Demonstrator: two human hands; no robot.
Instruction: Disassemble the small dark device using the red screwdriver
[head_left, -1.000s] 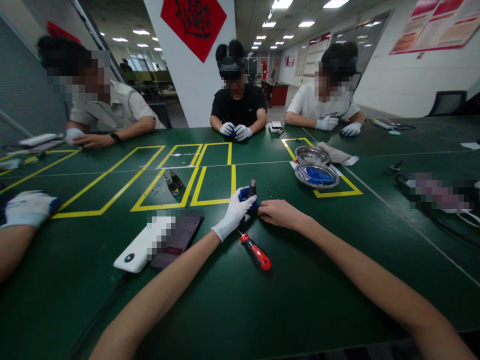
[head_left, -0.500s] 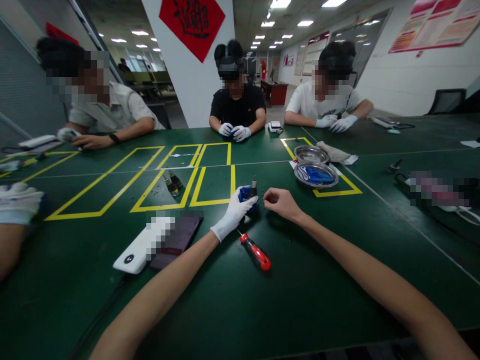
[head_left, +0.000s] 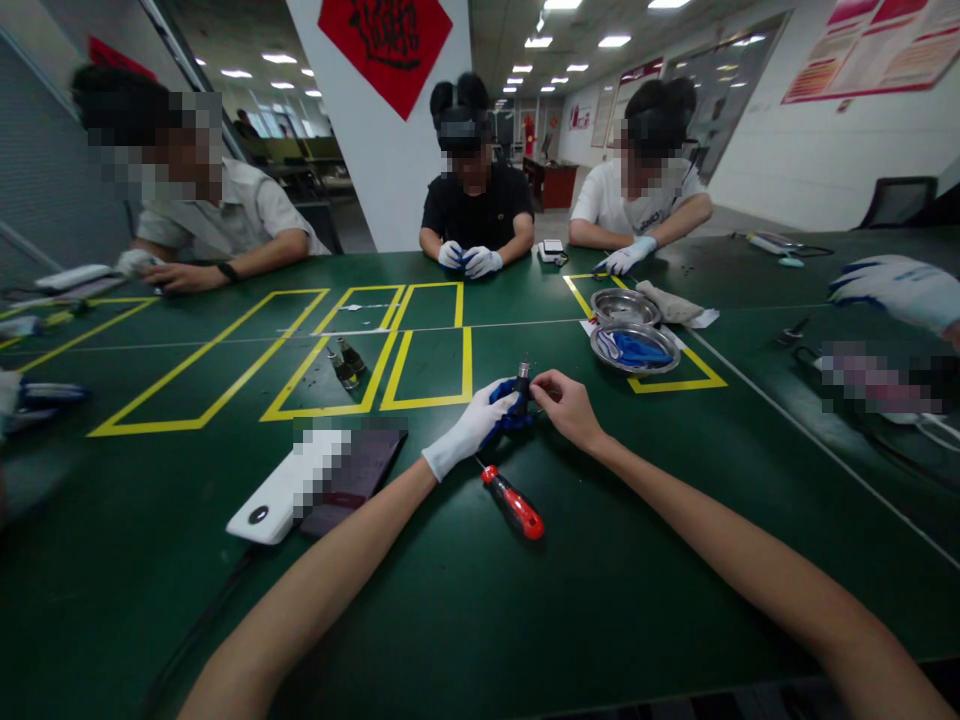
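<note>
My left hand, in a white glove with a blue palm, is closed around a small black cylindrical part with a metal tip, held upright above the table. My right hand is bare. Its thumb and forefinger are pinched together against the right side of that part; whatever is between them is too small to make out. Below my hands lies a screwdriver with a red and black handle, its shaft pointing toward my left hand. Two dark pieces with metal tips lie inside a yellow taped box to the left.
Two metal bowls, the nearer bowl holding blue and white cloth, stand at right beside a greyish cloth. A white device and a dark phone-like slab lie left. Co-workers sit opposite; a gloved hand reaches in from the right.
My left hand has moved slightly right with the black part. My right fingers have closed in from a gap to touch it. A co-worker's gloved hand has appeared at the right.
</note>
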